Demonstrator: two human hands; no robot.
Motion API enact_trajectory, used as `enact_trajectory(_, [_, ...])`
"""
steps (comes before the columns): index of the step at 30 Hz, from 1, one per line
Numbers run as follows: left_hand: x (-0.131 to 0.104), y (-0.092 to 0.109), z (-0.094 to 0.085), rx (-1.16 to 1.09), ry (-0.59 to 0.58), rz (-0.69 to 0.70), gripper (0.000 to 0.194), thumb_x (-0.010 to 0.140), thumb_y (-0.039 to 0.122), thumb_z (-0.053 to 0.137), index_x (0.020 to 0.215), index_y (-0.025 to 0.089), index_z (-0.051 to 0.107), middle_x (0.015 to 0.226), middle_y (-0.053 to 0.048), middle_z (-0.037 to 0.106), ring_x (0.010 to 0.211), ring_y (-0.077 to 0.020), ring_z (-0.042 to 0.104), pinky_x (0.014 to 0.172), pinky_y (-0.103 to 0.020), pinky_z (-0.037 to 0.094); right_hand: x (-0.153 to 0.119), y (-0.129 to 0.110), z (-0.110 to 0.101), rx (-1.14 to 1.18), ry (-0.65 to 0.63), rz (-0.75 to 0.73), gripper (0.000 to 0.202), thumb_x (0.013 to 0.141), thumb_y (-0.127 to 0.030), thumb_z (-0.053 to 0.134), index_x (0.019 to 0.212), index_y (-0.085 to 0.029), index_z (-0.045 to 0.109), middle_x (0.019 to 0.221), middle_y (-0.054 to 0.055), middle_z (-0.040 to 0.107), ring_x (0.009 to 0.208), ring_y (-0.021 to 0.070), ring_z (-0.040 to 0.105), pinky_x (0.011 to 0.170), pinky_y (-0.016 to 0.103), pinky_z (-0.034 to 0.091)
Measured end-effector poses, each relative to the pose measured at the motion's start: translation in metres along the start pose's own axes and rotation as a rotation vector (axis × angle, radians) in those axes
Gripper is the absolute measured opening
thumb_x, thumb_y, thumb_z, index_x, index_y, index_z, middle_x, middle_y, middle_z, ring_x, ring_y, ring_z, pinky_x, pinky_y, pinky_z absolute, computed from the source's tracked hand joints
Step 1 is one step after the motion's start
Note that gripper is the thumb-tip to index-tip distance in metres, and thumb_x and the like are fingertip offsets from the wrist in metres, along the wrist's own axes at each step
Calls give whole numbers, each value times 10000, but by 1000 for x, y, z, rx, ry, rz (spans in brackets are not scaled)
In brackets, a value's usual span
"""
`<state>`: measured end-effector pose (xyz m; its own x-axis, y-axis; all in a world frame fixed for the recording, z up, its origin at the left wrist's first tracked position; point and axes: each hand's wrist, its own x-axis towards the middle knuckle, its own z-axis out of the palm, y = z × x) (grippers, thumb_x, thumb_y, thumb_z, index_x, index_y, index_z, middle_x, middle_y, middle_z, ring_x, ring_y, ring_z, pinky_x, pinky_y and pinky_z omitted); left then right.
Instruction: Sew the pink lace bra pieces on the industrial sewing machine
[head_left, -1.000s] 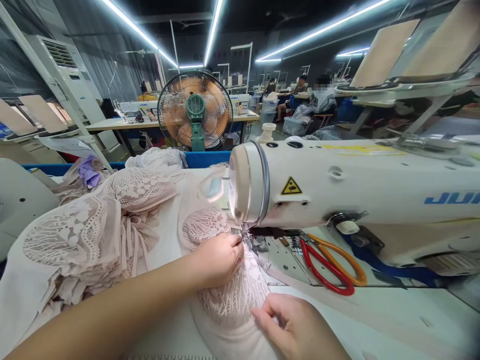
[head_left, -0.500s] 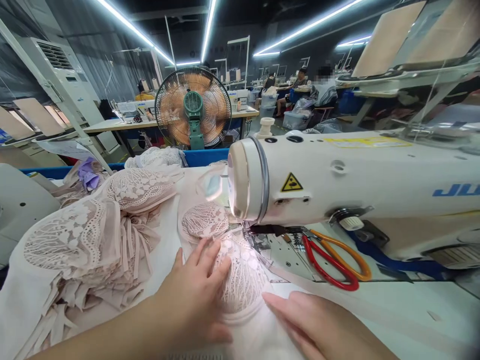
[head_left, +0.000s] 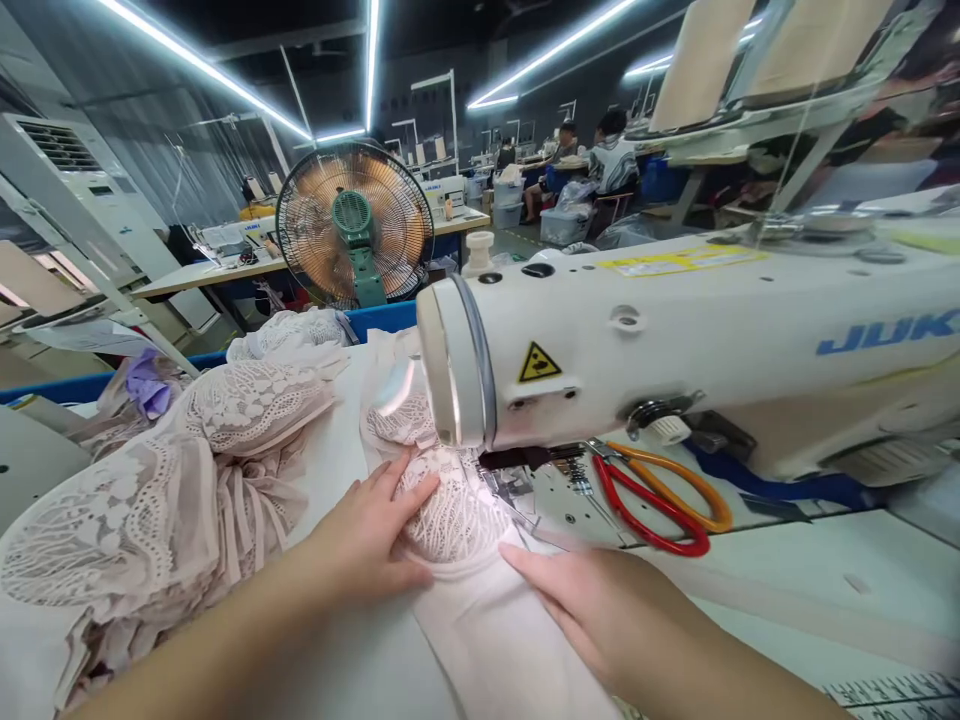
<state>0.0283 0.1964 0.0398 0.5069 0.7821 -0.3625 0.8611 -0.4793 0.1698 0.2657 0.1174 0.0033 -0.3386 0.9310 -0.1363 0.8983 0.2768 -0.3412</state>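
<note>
A pale pink lace bra (head_left: 454, 515) lies under the head of a white sewing machine (head_left: 555, 350), its near cup beside the lit needle area. My left hand (head_left: 379, 525) rests on the left of that cup, fingers spread and flat. My right hand (head_left: 577, 595) grips the bra's right edge between thumb and fingers, just below the presser foot. The far cup lies partly behind the machine head. Fabric of the bra runs down toward me between both hands. Scissors (head_left: 660, 500) with one red and one orange handle lie on the machine bed, right of the needle.
A pile of matching lace bras (head_left: 142, 510) covers the left of the table, with a purple scrap (head_left: 150, 383) behind it. A green fan (head_left: 354, 225) stands beyond the blue edge (head_left: 382, 318). Thread cones (head_left: 697, 65) stand upper right. Several people sit farther back.
The bra and both hands have moved slightly forward, bringing the near cup closer to the needle. My view has turned a little to the right.
</note>
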Motion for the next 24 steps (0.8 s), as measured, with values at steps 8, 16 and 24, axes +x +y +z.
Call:
enact_trajectory(8, [24, -12, -20, 5, 15, 46, 839, 693, 386, 678, 1432, 241, 307, 1459, -128, 320, 1342, -354, 289, 1050, -405, 351, 16, -13, -18, -86, -158, 97, 564, 808, -164, 439, 1338, -357, 431, 737, 51, 690, 650, 242, 639, 456, 276, 219])
enact_trajectory(16, [37, -19, -34, 16, 69, 131, 633, 716, 320, 580, 1328, 213, 459, 1359, -89, 477, 1259, -295, 434, 984, -358, 419, 25, -29, -28, -132, -206, 168, 575, 857, -186, 451, 1414, -281, 344, 773, 102, 714, 683, 292, 669, 463, 293, 260])
enact_trajectory(24, [40, -18, -38, 46, 131, 111, 601, 709, 312, 564, 1296, 212, 482, 1305, -72, 530, 1170, -273, 518, 918, -317, 460, 21, -26, -25, -102, -172, 158, 520, 860, -196, 433, 1377, -250, 402, 685, 81, 689, 609, 261, 644, 441, 291, 225])
